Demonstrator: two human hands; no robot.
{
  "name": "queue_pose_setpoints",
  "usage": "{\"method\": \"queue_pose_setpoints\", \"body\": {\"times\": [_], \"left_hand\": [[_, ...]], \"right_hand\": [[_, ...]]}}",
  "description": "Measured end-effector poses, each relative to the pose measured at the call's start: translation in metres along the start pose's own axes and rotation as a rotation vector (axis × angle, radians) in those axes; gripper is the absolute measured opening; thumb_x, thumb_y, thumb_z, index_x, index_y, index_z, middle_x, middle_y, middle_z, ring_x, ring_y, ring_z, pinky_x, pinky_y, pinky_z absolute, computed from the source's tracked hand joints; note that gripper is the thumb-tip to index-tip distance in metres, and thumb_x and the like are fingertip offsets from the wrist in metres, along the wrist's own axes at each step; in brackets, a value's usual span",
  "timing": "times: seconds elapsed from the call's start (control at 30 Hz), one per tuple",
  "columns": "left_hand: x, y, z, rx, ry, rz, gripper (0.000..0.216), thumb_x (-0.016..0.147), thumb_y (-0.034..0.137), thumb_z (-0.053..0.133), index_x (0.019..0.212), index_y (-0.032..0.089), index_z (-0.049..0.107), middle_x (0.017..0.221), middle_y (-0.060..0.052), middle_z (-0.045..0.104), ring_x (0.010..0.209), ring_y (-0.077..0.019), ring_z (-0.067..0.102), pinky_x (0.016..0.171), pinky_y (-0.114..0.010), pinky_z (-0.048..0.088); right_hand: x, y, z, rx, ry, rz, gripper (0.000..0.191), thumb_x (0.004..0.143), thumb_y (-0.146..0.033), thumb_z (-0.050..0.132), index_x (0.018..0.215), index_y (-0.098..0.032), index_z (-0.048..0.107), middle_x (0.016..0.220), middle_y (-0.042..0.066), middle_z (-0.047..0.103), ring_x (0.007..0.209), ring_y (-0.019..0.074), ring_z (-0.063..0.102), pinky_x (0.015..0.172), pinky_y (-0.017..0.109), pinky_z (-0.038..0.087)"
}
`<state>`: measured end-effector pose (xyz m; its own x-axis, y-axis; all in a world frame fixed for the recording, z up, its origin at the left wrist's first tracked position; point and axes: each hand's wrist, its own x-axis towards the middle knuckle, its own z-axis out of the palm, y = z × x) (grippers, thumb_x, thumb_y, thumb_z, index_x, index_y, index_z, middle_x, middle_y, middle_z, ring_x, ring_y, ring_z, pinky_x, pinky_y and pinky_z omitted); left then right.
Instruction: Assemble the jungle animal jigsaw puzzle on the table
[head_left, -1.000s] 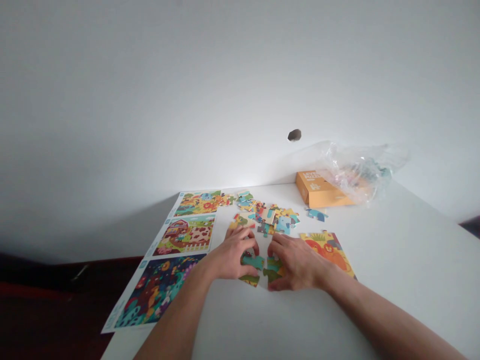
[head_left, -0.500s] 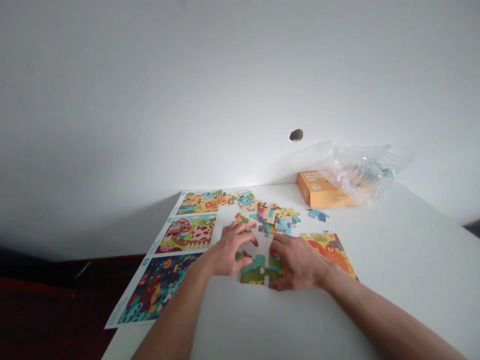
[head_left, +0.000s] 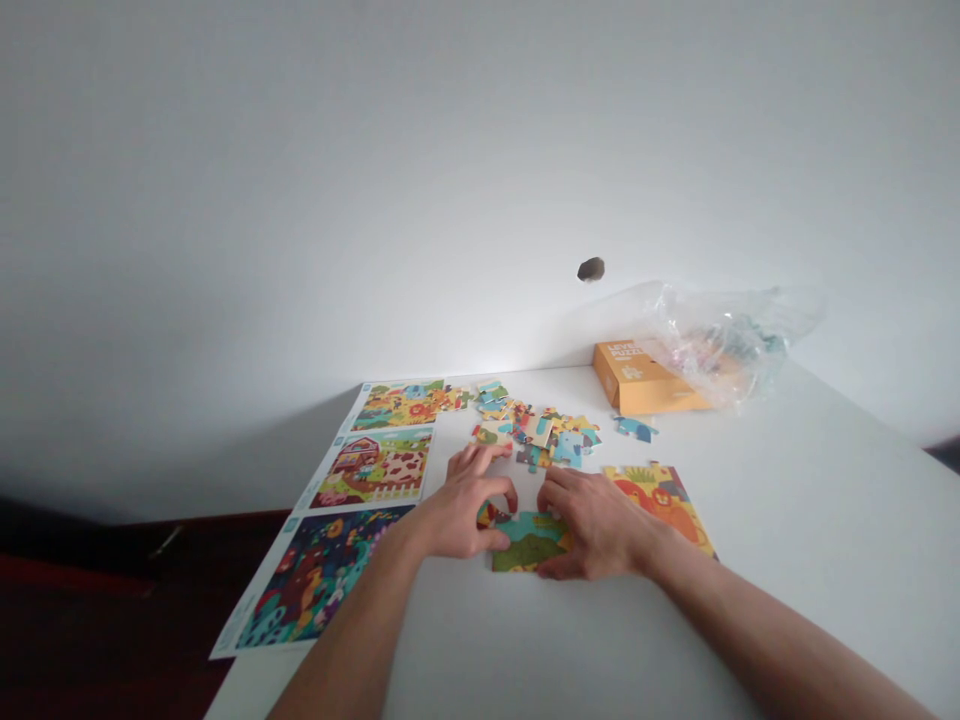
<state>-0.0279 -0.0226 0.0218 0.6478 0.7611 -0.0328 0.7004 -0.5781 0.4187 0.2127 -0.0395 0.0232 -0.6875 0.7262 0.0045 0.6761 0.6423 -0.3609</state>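
Observation:
My left hand (head_left: 466, 505) and my right hand (head_left: 592, 520) rest on the white table (head_left: 787, 540), fingertips pinching a small green and teal puzzle section (head_left: 529, 545) from both sides. The section lies flat between the two hands as one joined piece. Just right of my right hand lies an assembled orange and yellow puzzle part with lions (head_left: 664, 500). A heap of several loose puzzle pieces (head_left: 536, 425) lies just beyond my fingers.
A strip of three picture cards (head_left: 360, 490) runs along the table's left edge. At the back right stand an orange puzzle box (head_left: 637, 380) and a crumpled clear plastic bag (head_left: 727, 340). One loose blue piece (head_left: 636, 429) lies near the box.
The separate green pieces held by each hand have been pushed together into one joined section. Both hands stayed in nearly the same place.

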Motion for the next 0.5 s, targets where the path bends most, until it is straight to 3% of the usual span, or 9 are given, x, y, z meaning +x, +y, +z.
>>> {"method": "queue_pose_setpoints", "body": {"times": [0.23,0.5], "left_hand": [[0.003,0.002,0.006,-0.016,0.021,0.050,0.033,0.062,0.037,0.085,0.089,0.028,0.069,0.146,-0.004,0.033,0.140,-0.0354,0.022,0.114,-0.054,0.018],[0.011,0.011,0.018,0.021,0.110,0.014,0.030,0.062,0.044,0.084,0.077,0.024,0.067,0.144,-0.003,0.037,0.135,-0.0353,0.027,0.113,-0.055,0.023]], "right_hand": [[-0.001,0.000,-0.003,0.021,-0.032,0.016,0.055,0.066,-0.062,0.075,0.097,-0.020,0.057,0.096,0.004,0.057,0.085,0.0213,0.057,0.066,0.029,0.037],[0.000,-0.001,-0.003,0.035,-0.034,0.020,0.054,0.065,-0.059,0.077,0.096,-0.020,0.057,0.098,0.005,0.058,0.086,0.0219,0.057,0.065,0.029,0.037]]}}
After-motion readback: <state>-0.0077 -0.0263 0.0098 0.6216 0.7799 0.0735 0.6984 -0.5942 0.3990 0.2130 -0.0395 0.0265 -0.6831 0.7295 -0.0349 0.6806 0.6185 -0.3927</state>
